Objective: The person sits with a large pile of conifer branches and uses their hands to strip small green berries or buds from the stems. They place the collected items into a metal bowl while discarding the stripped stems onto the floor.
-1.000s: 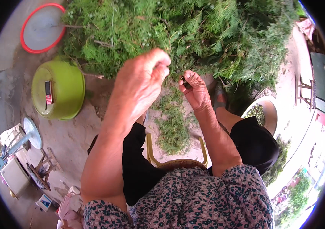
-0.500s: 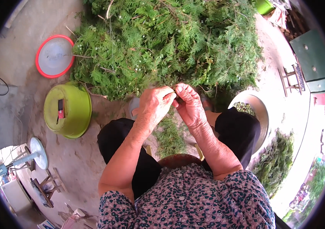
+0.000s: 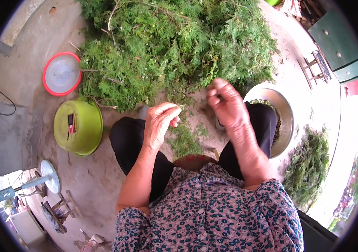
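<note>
Seated low on a bare concrete floor (image 3: 90, 185), knees apart, facing a big heap of feathery green branches (image 3: 174, 46) spread across the far side. Left hand (image 3: 158, 122) curled nearly closed, thumb and fingertips pinching a thin green sprig (image 3: 179, 110) held near the heap's front edge. Right hand (image 3: 226, 102) blurred, fingers bunched loosely toward the heap; impossible to tell whether anything sits inside it. Just beside and right of that hand, a round metal basin (image 3: 286, 110) resting on the floor, dark green pickings covering its bottom. Between the knees, a small scatter of green trimmings (image 3: 184, 140). Further right, a second, smaller pile of cut greenery (image 3: 308, 166). On the left, a lime-green plastic tub (image 3: 78, 126), and beyond it a red-rimmed round lid (image 3: 62, 74); near left, a small standing fan (image 3: 40, 178). Judging by the layout, stripping looks under way but early: only a modest amount gathered in the basin and 1 small pile set aside, with by far the larger share of branches untouched in the heap
</note>
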`<state>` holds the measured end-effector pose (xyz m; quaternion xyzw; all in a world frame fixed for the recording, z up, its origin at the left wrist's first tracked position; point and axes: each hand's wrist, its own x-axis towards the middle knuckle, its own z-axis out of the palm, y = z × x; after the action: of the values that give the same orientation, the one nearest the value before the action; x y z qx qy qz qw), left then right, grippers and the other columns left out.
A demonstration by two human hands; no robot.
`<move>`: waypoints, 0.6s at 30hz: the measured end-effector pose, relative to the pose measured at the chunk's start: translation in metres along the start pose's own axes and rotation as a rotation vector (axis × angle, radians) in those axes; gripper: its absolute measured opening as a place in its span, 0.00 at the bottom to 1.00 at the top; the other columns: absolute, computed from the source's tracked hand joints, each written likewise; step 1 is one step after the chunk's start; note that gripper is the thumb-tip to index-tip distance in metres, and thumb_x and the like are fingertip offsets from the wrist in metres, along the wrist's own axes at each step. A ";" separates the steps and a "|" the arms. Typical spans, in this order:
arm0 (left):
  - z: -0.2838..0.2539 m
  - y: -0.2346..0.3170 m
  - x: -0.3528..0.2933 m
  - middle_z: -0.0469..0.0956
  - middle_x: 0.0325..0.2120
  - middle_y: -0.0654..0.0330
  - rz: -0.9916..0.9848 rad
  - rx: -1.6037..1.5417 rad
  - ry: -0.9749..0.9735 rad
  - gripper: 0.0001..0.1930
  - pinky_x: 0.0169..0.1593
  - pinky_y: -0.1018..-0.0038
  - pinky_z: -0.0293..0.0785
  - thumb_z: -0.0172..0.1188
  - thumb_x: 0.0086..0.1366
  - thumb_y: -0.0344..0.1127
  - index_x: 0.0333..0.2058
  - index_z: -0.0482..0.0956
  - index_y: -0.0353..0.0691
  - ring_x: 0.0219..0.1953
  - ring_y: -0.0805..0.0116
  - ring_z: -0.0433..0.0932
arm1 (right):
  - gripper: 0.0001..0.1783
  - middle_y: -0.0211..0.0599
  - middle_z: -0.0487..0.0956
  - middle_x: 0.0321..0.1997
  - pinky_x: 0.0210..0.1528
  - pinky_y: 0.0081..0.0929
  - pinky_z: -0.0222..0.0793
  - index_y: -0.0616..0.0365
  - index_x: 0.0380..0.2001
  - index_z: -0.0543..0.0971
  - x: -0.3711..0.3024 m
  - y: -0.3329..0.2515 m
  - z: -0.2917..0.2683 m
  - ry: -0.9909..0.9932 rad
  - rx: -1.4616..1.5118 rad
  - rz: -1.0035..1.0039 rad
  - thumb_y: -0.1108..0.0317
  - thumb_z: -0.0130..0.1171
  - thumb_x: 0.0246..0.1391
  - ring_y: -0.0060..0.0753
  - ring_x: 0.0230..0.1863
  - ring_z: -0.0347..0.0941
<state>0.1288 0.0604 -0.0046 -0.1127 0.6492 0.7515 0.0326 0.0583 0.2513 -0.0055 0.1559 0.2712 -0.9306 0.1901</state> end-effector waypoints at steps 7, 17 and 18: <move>0.001 -0.021 -0.061 0.75 0.20 0.53 0.267 1.001 -0.527 0.10 0.28 0.69 0.70 0.54 0.54 0.37 0.33 0.75 0.40 0.22 0.59 0.75 | 0.18 0.36 0.72 0.35 0.37 0.24 0.67 0.65 0.42 0.71 -0.046 -0.150 -0.093 0.327 -0.685 -0.626 0.72 0.53 0.46 0.27 0.36 0.69; 0.023 -0.009 -0.083 0.72 0.23 0.55 0.349 1.074 -0.664 0.10 0.29 0.68 0.67 0.52 0.56 0.38 0.35 0.70 0.40 0.26 0.59 0.73 | 0.14 0.43 0.69 0.48 0.46 0.26 0.65 0.63 0.41 0.72 -0.059 -0.216 -0.221 0.781 -1.327 -1.012 0.76 0.49 0.48 0.35 0.49 0.65; 0.025 -0.003 -0.083 0.72 0.23 0.55 0.355 1.064 -0.652 0.11 0.29 0.68 0.67 0.52 0.55 0.38 0.35 0.71 0.40 0.26 0.60 0.73 | 0.14 0.43 0.69 0.48 0.46 0.26 0.65 0.63 0.41 0.72 -0.053 -0.212 -0.206 0.715 -1.384 -1.047 0.76 0.49 0.48 0.35 0.49 0.65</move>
<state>0.2067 0.0940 0.0134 0.2619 0.8983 0.3170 0.1548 0.0508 0.5474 -0.0562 0.1429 0.8424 -0.4263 -0.2970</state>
